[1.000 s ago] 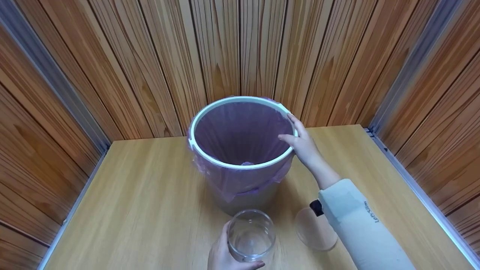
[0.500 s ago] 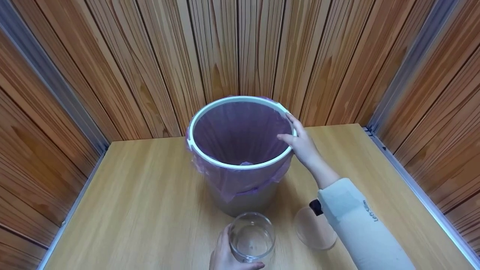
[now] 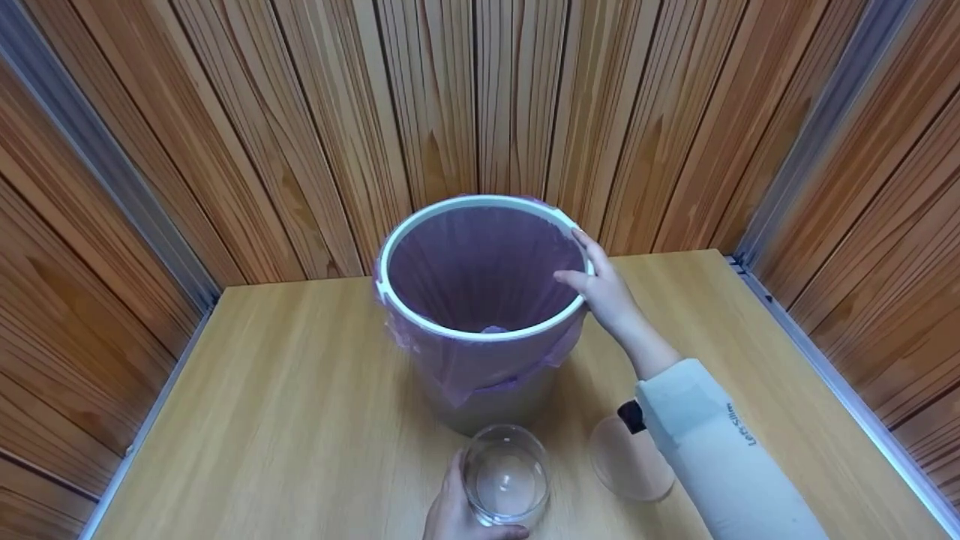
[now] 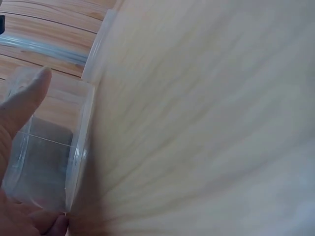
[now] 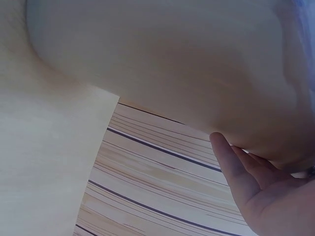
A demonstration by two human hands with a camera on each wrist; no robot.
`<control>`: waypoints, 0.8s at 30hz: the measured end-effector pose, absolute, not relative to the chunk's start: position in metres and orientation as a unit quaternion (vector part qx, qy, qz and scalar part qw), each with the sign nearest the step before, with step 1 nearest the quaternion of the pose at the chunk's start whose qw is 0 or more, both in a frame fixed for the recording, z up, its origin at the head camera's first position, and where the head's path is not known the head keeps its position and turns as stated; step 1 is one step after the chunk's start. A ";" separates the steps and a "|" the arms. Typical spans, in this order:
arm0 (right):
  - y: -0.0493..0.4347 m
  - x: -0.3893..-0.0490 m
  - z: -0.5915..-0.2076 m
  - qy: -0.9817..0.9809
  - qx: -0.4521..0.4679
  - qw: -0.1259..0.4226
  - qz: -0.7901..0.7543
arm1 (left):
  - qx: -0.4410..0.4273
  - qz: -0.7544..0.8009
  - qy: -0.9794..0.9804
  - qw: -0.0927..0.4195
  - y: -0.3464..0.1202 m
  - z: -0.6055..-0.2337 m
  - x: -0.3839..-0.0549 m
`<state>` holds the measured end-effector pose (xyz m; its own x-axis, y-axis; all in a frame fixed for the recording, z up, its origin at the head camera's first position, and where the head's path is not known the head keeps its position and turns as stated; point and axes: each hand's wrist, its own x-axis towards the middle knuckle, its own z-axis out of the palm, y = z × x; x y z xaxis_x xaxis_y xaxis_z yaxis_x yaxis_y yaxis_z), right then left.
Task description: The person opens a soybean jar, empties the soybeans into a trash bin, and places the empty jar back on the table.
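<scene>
In the head view my left hand holds a clear jar, fingers round its left side and thumb at the near side. The jar's open mouth faces up. The left wrist view shows the see-through jar at the tabletop, between thumb and fingers. Behind it stands a grey trash bin with a white rim, lined with a purple bag. My right hand grips the bin's right rim, thumb over the inner side. In the right wrist view, the fingers lie by the bin's outer wall.
A round, translucent disc like a lid lies on the wooden table, partly under the right sleeve. Wood-plank walls enclose the back and sides, with metal rails along the table edges.
The jar and left hand have shifted very slightly right and nearer to me. My right hand keeps its place on the bin's rim.
</scene>
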<state>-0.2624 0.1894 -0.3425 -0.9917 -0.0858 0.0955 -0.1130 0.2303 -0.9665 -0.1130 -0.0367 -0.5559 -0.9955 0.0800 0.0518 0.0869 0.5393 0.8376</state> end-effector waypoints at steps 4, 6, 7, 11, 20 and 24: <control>0.189 -0.263 -0.343 -0.778 0.055 0.006 0.626 | -0.043 -0.485 -0.874 -0.007 -0.036 -0.557 -0.114; 0.187 -0.260 -0.340 -0.772 0.051 0.004 0.633 | -0.041 -0.487 -0.872 -0.008 -0.036 -0.557 -0.114; 0.186 -0.260 -0.341 -0.769 0.049 0.008 0.638 | -0.042 -0.487 -0.872 -0.004 -0.036 -0.557 -0.115; 0.183 -0.261 -0.344 -0.757 0.045 0.026 0.651 | -0.046 -0.502 -0.864 -0.010 -0.036 -0.556 -0.115; 0.192 -0.255 -0.343 -0.820 0.067 0.119 0.556 | -0.038 -0.457 -0.888 0.010 -0.056 -0.521 -0.122; 0.201 -0.243 -0.330 -0.882 0.073 0.200 0.420 | -0.086 -0.411 -0.903 0.095 -0.076 -0.492 -0.137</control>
